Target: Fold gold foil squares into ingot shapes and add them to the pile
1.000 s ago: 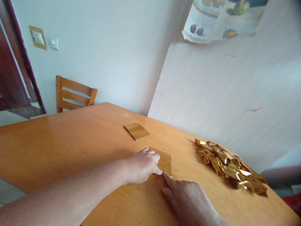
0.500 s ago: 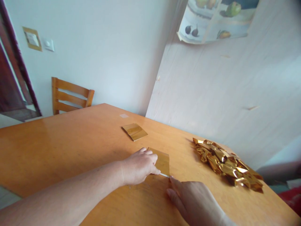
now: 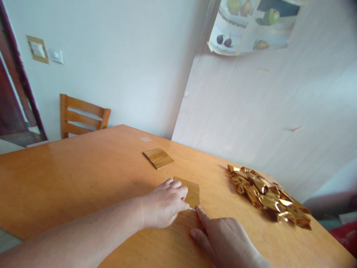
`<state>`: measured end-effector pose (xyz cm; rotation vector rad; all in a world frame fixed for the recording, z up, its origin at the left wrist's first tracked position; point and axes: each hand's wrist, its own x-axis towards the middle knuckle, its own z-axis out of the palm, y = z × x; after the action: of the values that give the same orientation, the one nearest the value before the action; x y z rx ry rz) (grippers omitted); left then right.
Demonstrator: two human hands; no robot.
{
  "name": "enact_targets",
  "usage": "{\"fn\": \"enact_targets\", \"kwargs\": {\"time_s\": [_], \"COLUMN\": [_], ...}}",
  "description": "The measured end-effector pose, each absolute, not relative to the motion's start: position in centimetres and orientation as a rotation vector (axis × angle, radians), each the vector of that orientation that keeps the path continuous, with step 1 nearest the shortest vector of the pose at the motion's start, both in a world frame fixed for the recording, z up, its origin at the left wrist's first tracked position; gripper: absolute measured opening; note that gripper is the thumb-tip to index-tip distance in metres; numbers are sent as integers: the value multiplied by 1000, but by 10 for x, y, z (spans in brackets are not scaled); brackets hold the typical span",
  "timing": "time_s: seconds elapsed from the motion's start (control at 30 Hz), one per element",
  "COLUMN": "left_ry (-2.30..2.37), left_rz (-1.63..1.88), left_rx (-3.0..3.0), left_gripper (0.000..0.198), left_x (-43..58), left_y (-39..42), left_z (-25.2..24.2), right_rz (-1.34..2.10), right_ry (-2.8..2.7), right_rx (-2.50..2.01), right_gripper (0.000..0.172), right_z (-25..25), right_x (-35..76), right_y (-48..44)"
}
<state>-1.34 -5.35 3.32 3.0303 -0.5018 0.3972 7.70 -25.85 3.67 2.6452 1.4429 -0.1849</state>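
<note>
Flat on the wooden table (image 3: 92,173) lies a square of gold foil paper (image 3: 193,191), with a narrow white strip along its near edge. My left hand (image 3: 164,203) covers the left part of this square, its fingers bent together and thumb at the near edge. The fingertips under that hand are partly hidden. My right hand (image 3: 223,236) has its index finger stretched out, touching the near right corner, with the thumb held apart on the table side. Farther back lies a second gold square (image 3: 158,158), apart from both hands.
Crumpled shiny gold foil pieces (image 3: 267,197) are heaped at the table's right edge. A wooden chair (image 3: 83,116) stands beyond the far left edge. A whitish patch (image 3: 145,139) marks the back of the table. Fruit pictures (image 3: 251,28) hang on the right-hand wall board.
My right index finger has shifted slightly left and up onto the square's near corner, and less of the white strip shows. My left hand stays nearly in place; the view moved a little.
</note>
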Motion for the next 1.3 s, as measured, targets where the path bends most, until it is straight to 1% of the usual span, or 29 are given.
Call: {"fn": "enact_targets", "kwargs": {"time_s": [0.07,0.13,0.2,0.33,0.5,0.6,0.77,0.97,1.13,1.3], "left_ry": [-498,-473,-437,-391,-371,-334,-301,-231,-155,-105], "left_rz": [420,444,465,462,408,351,267,233,156,143], "left_rx": [3050,3062,3067,3090,3109,3112,3116,3113,3139,3139], "left_gripper": [14,10,14,28,31,30,21,18,17,20], "left_x": [-15,-17,-18,-19,-21,-26,-35,-39,-42,-42], "left_y": [-59,-63,-66,-71,-71,-66,-51,-39,-33,-29], "left_z": [33,31,30,28,31,38,48,54,59,60], "right_rz": [-185,-167,-154,-112,-163,-217,-253,-277,-292,-443], "right_ry": [1460,1469,1466,1492,1496,1466,1456,1448,1525,1396], "right_rx": [2639,2632,2619,2606,2610,2621,2632,2674,2772,2720], "right_gripper": [61,61,60,58,61,63,62,62,59,65], "right_z": [38,39,40,40,39,40,40,35,29,36], "right_x": [77,76,75,73,76,78,80,86,91,88], "right_y": [-259,-259,-259,-260,-260,-260,-261,-263,-267,-263]}}
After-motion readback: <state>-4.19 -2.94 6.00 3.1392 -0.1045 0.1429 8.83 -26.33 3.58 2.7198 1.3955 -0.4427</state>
